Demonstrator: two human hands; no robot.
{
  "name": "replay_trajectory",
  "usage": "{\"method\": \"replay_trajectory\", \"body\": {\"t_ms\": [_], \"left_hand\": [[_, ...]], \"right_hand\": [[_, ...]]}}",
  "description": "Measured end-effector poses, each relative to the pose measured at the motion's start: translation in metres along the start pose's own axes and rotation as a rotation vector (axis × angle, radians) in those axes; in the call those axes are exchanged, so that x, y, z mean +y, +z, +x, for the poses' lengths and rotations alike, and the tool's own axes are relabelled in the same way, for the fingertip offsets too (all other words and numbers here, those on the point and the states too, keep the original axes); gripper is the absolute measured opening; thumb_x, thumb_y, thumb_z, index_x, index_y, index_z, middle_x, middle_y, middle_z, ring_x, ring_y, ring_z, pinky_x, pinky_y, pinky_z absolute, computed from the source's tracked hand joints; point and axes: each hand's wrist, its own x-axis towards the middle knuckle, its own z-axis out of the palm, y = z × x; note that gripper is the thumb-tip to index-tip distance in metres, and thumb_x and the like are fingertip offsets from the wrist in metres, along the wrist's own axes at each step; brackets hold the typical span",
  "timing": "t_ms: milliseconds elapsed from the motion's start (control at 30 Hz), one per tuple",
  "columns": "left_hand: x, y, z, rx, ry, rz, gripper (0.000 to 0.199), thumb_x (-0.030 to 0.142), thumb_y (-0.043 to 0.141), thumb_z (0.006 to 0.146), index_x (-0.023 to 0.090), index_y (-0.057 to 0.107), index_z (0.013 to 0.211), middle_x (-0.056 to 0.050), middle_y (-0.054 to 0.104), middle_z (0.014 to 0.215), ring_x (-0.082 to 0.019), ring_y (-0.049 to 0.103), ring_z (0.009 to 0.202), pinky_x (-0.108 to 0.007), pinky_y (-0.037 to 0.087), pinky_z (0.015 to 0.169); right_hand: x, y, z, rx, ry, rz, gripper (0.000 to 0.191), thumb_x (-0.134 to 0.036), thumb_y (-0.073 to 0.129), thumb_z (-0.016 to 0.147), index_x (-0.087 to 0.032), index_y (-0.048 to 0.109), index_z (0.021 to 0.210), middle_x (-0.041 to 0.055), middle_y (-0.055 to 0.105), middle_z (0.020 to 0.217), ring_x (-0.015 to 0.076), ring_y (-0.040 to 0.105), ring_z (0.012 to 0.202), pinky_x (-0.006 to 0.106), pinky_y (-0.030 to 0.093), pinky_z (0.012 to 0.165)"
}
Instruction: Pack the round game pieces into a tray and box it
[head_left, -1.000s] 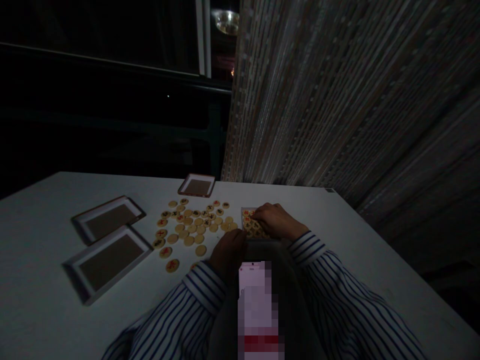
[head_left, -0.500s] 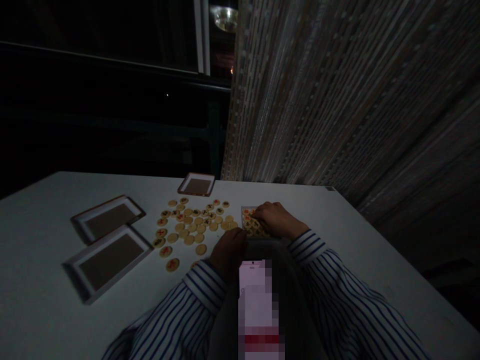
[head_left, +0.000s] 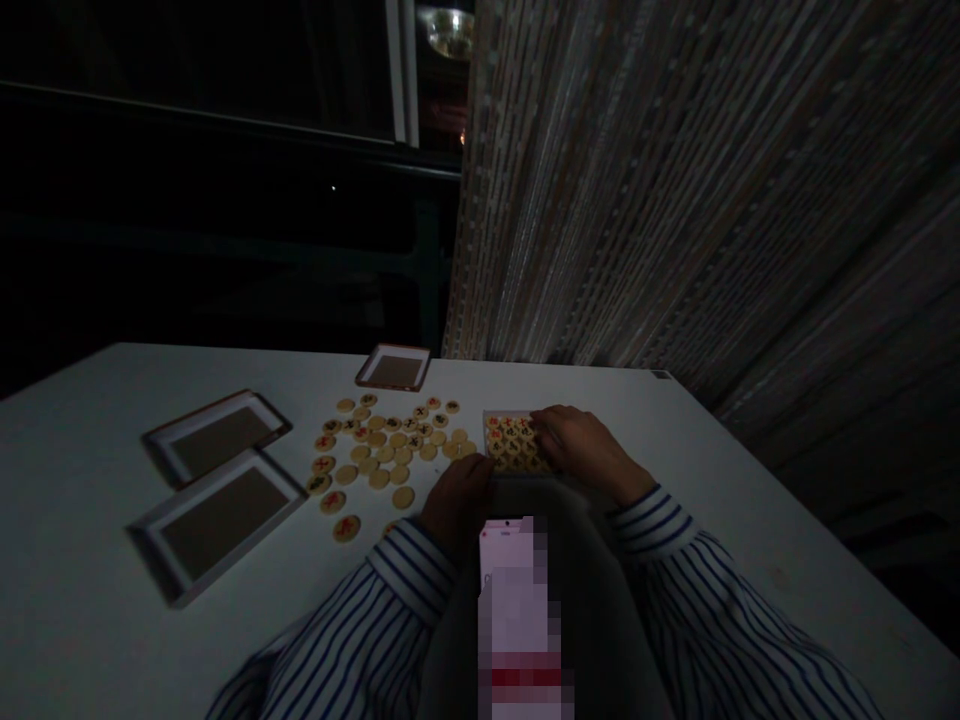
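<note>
Round xiangqi pieces point(head_left: 513, 443) with red and black characters lie packed in rows in a shallow box point(head_left: 504, 413) in front of me. My left hand point(head_left: 459, 492) is closed at the box's near left corner, its fingers together and partly dark. Across the right side of the box lies my right hand point(head_left: 586, 447), fingers stretched over the pieces there; its thumb and the pieces beneath are hidden. Many loose xiangqi pieces point(head_left: 385, 454) are scattered to the left, some face up, others showing plain wood.
Two shallow trays point(head_left: 225, 520) lie overlapping at the left of the white table point(head_left: 82, 430). A smaller tray point(head_left: 396, 370) rests near the far edge. A lit phone point(head_left: 510, 580) is below my hands. A string curtain point(head_left: 600, 180) hangs beyond the table at the right.
My right hand has slid to the right across the box, uncovering more of the pieces in it. My left hand stays at the corner, and the loose pieces look unchanged.
</note>
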Motion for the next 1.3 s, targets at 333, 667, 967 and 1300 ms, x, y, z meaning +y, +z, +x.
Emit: {"method": "replay_trajectory", "body": {"t_ms": [333, 667, 967, 1300], "left_hand": [[0.000, 0.004, -0.003, 0.056, 0.011, -0.046, 0.024, 0.012, 0.047, 0.080, 0.014, 0.054, 0.103, -0.010, 0.061, 0.099, -0.019, 0.059, 0.091, -0.033, 0.052, 0.078], [0.000, 0.009, -0.006, 0.087, -0.015, -0.080, 0.027, 0.012, 0.047, 0.079, 0.015, 0.055, 0.104, -0.010, 0.062, 0.101, -0.020, 0.060, 0.094, -0.036, 0.053, 0.081], [0.002, 0.008, -0.005, 0.048, -0.055, -0.133, 0.029, 0.011, 0.045, 0.079, 0.016, 0.054, 0.106, -0.009, 0.062, 0.100, -0.019, 0.060, 0.094, -0.035, 0.052, 0.082], [0.001, 0.011, -0.006, 0.046, -0.059, -0.137, 0.029, 0.012, 0.045, 0.080, 0.017, 0.053, 0.108, -0.008, 0.061, 0.103, -0.019, 0.059, 0.096, -0.035, 0.051, 0.083]], "right_hand": [[0.013, 0.034, -0.041, 0.070, 0.196, 0.406, 0.046, -0.035, 0.046, 0.084, -0.012, 0.047, 0.124, 0.0129, 0.062, 0.108, 0.0173, 0.060, 0.077, 0.032, 0.048, 0.072], [0.022, 0.050, -0.045, 0.067, 0.139, 0.486, 0.051, -0.029, 0.056, 0.078, -0.019, 0.046, 0.127, 0.0109, 0.063, 0.105, 0.0176, 0.061, 0.078, 0.032, 0.050, 0.068], [0.024, 0.051, -0.046, 0.048, 0.114, 0.548, 0.051, -0.024, 0.052, 0.079, -0.019, 0.044, 0.129, 0.0106, 0.063, 0.108, 0.0173, 0.062, 0.079, 0.032, 0.051, 0.069], [0.020, 0.046, -0.046, 0.038, 0.136, 0.523, 0.050, -0.022, 0.051, 0.079, -0.020, 0.045, 0.128, 0.0097, 0.063, 0.105, 0.0175, 0.061, 0.079, 0.032, 0.050, 0.069]]}}
